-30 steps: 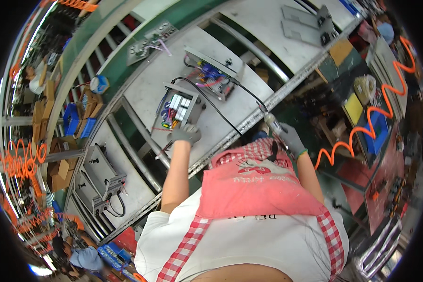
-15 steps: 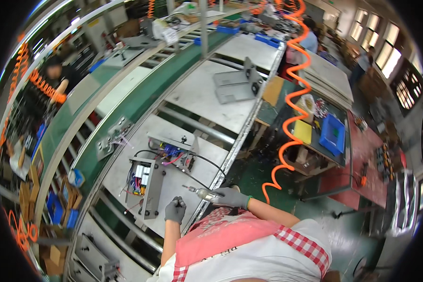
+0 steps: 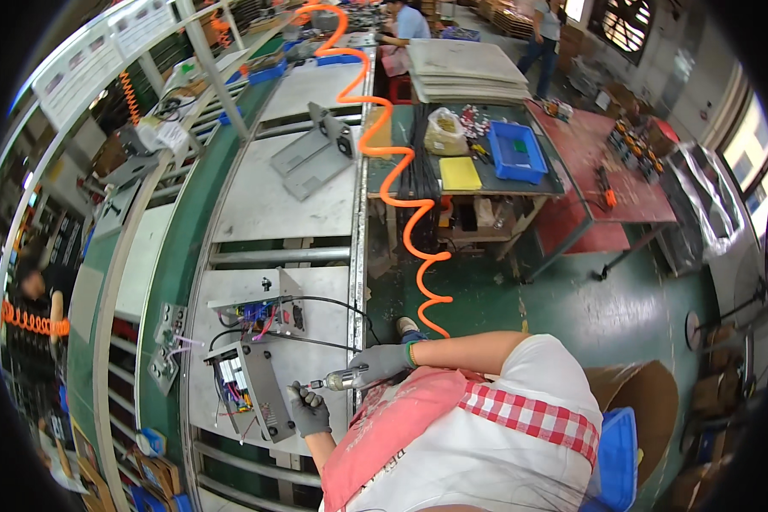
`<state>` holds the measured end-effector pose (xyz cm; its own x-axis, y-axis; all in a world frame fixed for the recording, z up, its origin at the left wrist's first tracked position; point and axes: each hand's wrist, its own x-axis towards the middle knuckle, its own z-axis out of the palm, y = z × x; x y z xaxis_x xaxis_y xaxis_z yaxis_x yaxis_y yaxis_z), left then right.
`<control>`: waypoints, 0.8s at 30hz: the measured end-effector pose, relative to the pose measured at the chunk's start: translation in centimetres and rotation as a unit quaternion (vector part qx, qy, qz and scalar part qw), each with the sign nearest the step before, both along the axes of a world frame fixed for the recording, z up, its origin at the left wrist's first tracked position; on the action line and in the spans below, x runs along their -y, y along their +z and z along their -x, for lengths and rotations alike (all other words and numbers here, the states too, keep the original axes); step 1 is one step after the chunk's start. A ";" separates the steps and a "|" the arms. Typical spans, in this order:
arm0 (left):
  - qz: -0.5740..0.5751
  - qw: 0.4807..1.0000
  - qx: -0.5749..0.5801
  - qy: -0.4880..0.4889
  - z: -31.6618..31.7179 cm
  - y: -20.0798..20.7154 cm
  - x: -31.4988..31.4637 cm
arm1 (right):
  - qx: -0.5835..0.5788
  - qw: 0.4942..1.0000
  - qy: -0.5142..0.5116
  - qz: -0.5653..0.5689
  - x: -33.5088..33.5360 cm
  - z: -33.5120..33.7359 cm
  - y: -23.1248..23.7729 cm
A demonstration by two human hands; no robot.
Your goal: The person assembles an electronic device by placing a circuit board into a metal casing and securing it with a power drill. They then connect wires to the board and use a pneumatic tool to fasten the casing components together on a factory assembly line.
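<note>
My right hand (image 3: 386,363), in a grey glove, grips a silver power screwdriver (image 3: 341,379) whose bit points left. My left hand (image 3: 311,413), also gloved, is closed with its fingertips close to the bit's tip; whatever they pinch is too small to make out. Just left of that hand, an open grey metal case (image 3: 269,394) with coloured wires and a white block inside lies on a pale board (image 3: 320,286). Beyond it stands a second grey case (image 3: 288,288) with a fan, blue parts and black cables.
An orange coiled air hose (image 3: 410,175) hangs ahead of me. Further up the line lies a bent grey panel (image 3: 307,162). A metal bracket (image 3: 169,337) rests on the green strip at left. At right, a workbench holds a blue bin (image 3: 516,152); a cardboard box (image 3: 648,401) stands behind me.
My view has swung to the right, so the line now runs more upright. The left fist and the driver's bit have come together; the right hand keeps its grip on the driver.
</note>
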<state>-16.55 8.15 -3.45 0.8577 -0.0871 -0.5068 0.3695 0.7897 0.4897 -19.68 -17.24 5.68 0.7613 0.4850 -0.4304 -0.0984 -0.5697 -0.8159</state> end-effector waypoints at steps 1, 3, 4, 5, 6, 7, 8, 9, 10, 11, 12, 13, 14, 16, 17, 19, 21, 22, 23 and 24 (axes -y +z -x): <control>-0.010 1.000 -0.003 -0.005 -0.1 0.1 0.1 | 0.000 1.000 0.006 0.003 -0.2 0.1 -0.3; -0.029 0.999 -0.008 -0.014 -0.5 0.0 0.1 | 0.017 1.000 0.003 -0.004 0.1 0.4 -0.6; -0.028 0.999 -0.004 -0.036 -0.5 -0.1 0.0 | 0.030 1.000 -0.003 -0.008 0.1 0.5 -1.0; -0.026 0.998 -0.001 -0.057 -0.6 -0.1 -0.2 | 0.043 0.999 -0.009 -0.012 0.2 0.7 -1.3; -0.024 0.997 0.002 -0.078 -0.8 -0.2 -0.3 | 0.068 0.997 -0.024 0.005 0.4 0.8 -1.6; -0.021 0.995 0.012 -0.097 -0.6 0.0 -0.2 | 0.060 0.998 -0.021 -0.002 0.6 1.1 -1.6; -0.018 0.993 0.021 -0.115 -0.6 0.2 -0.2 | 0.053 0.998 -0.018 -0.009 0.8 1.0 -1.5; -0.015 0.991 0.030 -0.133 -0.7 0.5 -0.2 | 0.046 0.999 -0.013 -0.015 1.0 0.8 -1.4; -0.021 0.989 0.044 -0.143 -0.5 1.0 -0.1 | 0.036 0.999 -0.013 -0.003 1.2 0.9 -0.8; -0.037 0.986 0.056 -0.150 -0.3 1.4 -0.1 | 0.046 0.999 -0.003 0.003 1.1 0.5 -1.3; -0.053 0.984 0.069 -0.155 -0.2 1.7 0.0 | 0.022 1.000 0.000 0.002 1.0 0.2 -1.6; -0.072 0.982 0.080 -0.156 -0.1 1.9 -0.5 | -0.001 1.000 0.008 -0.002 0.8 -0.1 -1.2; -0.071 0.983 0.083 -0.147 0.4 1.6 -0.6 | 0.009 1.000 0.005 -0.008 0.8 0.1 -1.6; -0.054 0.990 0.049 -0.124 0.7 1.5 -1.0 | -0.041 0.998 0.025 -0.032 1.0 -0.4 -0.3; -0.029 0.989 0.061 -0.132 0.9 1.0 -1.7 | -0.107 0.993 0.036 -0.029 0.7 -0.7 2.0; -0.008 0.991 0.059 -0.118 1.0 0.2 -1.6 | -0.125 0.985 0.040 -0.113 1.0 -1.2 -2.4; 0.017 0.996 0.023 -0.090 1.7 0.5 -2.0 | -0.129 0.986 0.046 -0.091 0.3 -1.7 0.2; 0.022 0.996 -0.001 -0.084 1.7 0.4 -2.1 | -0.095 0.989 0.054 -0.101 0.2 -1.6 -1.5; 0.047 0.996 0.002 -0.074 2.0 -0.5 -2.5 | -0.085 0.988 0.062 -0.113 -0.3 -1.8 -2.3; 0.030 0.997 0.005 -0.065 2.2 -0.3 -2.3 | -0.074 0.987 0.067 -0.124 -0.5 -2.0 -3.0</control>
<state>-18.79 10.43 -3.70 0.8424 -0.2276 -0.4885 0.4659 0.7631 0.4479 -17.64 -16.74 2.67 0.6207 0.6815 -0.3876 -0.1651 -0.3696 -0.9144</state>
